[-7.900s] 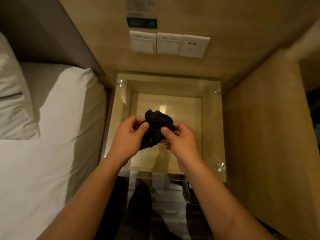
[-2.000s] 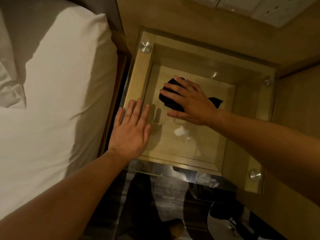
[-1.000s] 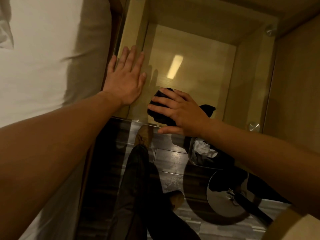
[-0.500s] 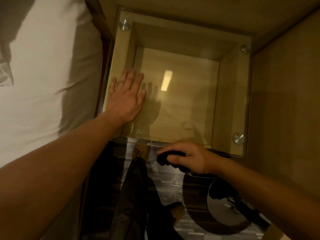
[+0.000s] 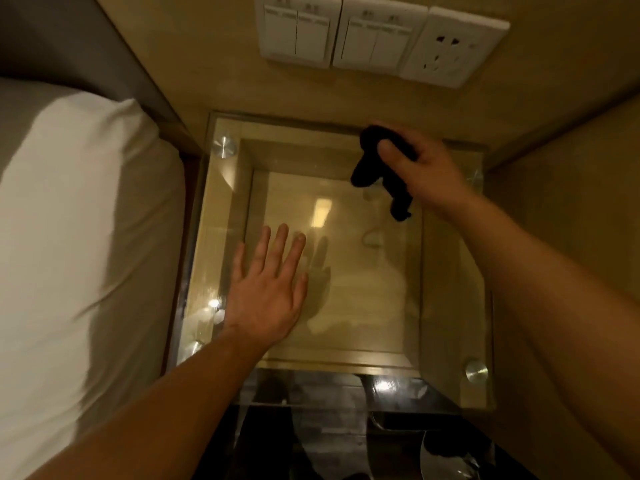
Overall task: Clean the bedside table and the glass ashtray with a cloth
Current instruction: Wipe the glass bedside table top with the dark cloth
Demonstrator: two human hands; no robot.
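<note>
Glass is what I'm working on here, so I judge the worktop [image 5: 450, 306] hard, slick and breakable: pressure should go down flat, away from the edges.

Nearest me, at about 7 o'clock on the pane, my left hand [image 5: 266, 296] lies palm down with its fingers [image 5: 280, 244] spread apart and holding nothing; it looks like a brace.

Farther out, at about 1 o'clock near the back corner, my right hand [image 5: 426, 171] has its fingers closed around the cloth [image 5: 377, 168]. The cloth is dark, soft and light, bunched in the grip with a tail hanging down toward the glass; I can't tell whether that tail touches. I'd keep hold of the bunched middle so a pad of fabric meets the surface.

Count: one cloth, one worktop, four round metal studs [image 5: 224, 147] at its corners, one half hidden behind my wrist. At 12 o'clock on the wall sit two switch plates [image 5: 298, 29] and one socket [image 5: 450, 46]. I see no ashtray on the pane.
</note>
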